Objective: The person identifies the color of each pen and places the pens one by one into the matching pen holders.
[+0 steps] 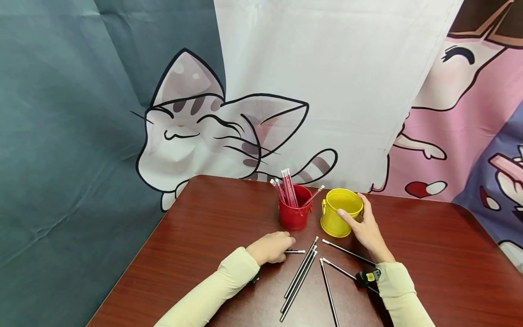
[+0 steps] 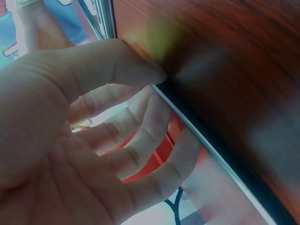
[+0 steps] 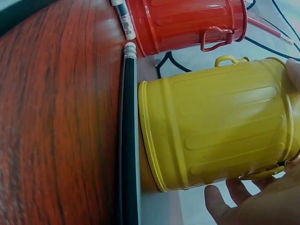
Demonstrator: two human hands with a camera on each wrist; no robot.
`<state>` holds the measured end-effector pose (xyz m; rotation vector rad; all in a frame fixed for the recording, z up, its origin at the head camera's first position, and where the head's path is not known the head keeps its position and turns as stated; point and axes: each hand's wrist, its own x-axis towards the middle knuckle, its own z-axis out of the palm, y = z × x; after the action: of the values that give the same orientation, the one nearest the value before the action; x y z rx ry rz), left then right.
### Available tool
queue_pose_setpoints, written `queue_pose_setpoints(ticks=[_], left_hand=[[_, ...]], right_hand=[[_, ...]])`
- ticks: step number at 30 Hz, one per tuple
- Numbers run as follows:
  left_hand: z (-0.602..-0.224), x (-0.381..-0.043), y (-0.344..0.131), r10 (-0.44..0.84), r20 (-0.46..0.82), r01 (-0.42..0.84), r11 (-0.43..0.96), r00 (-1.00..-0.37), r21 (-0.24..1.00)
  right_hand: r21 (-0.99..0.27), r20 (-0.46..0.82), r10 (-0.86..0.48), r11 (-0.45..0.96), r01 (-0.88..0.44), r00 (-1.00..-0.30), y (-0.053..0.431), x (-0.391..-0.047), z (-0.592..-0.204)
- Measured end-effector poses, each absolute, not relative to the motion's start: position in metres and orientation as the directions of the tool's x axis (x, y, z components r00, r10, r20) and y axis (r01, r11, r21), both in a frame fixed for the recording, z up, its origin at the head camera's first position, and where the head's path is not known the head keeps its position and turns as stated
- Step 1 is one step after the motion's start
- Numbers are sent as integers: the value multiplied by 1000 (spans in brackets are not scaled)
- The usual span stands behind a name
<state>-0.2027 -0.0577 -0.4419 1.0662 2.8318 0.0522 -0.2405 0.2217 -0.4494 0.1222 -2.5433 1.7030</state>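
On the table, my left hand (image 1: pixel 270 247) pinches a black pencil (image 1: pixel 297 251) with a white eraser end, its thumb on one side and fingertips on the other. The left wrist view shows the dark shaft of that pencil (image 2: pixel 225 161) running out past the fingers. My right hand (image 1: pixel 368 229) grips a yellow bucket (image 1: pixel 336 225) near the rim, thumb at the front and fingers round the right side. The bucket stands upright; no pencil shows inside it. Several black pencils (image 1: pixel 300 277) lie loose between the hands, some beside and under the right forearm.
Left of the yellow bucket stands a red bucket (image 1: pixel 293 220) holding several pink pencils (image 1: pixel 290 190) with white ends. Both buckets are near the back edge of the brown wooden table (image 1: pixel 229 213). Behind it hangs a printed cartoon backdrop (image 1: pixel 327 68).
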Motion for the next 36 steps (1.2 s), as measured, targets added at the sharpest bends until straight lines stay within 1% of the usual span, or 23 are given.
queue_pose_setpoints(ticks=[6,17,22,26,30,36], left_hand=[[-442,-203,-57,664,-104,661,747,-740,70],[-439,-202,-63,707,-115,703,706,-697,82],[-437,-203,-68,701,-107,693,713,-705,109],[-433,-205,-69,706,-75,694,707,-704,136],[-427,-206,-68,729,-32,717,679,-684,160],[-417,-206,-67,756,77,757,635,-650,155]], right_hand=[[-921,112,-21,373,-112,-994,221,-240,-450],[-921,132,-26,366,-132,-991,222,-239,-449],[-918,133,-28,373,-133,-991,221,-240,-449],[-916,135,-28,377,-136,-990,221,-240,-450],[-916,138,-26,376,-138,-990,222,-241,-451],[-917,134,-19,377,-131,-991,222,-240,-451]])
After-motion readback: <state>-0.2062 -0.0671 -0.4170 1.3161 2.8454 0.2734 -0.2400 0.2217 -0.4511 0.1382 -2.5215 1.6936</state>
